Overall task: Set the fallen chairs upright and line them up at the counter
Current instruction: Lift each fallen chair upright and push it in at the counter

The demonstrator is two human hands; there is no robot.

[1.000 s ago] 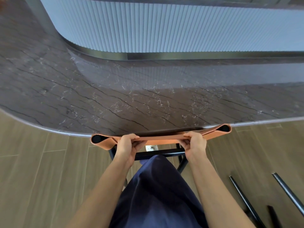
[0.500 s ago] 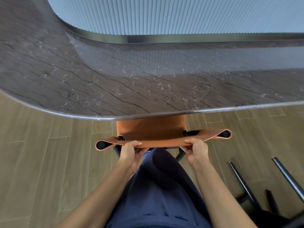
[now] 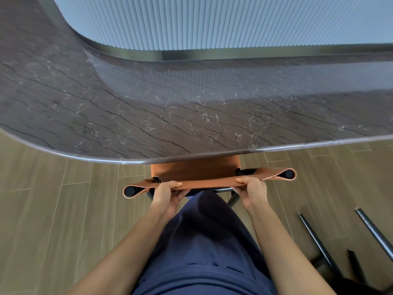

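Observation:
An upright chair with an orange leather seat and backrest [image 3: 197,171] on a black frame stands at the dark marble counter [image 3: 170,107], its seat partly tucked under the counter's rounded edge. My left hand [image 3: 167,193] grips the top of the backrest left of centre. My right hand [image 3: 253,191] grips it right of centre. A second chair lies fallen at the lower right, only its black legs [image 3: 316,241] showing.
Wood-look floor planks [image 3: 63,220] spread left and right of the chair. A ribbed pale wall panel [image 3: 212,22] rises behind the counter. My dark blue clothing fills the lower middle between my arms.
The chair has tipped back from leaning toward the counter, so its seat now shows under the counter edge. Both hands keep their hold on the backrest.

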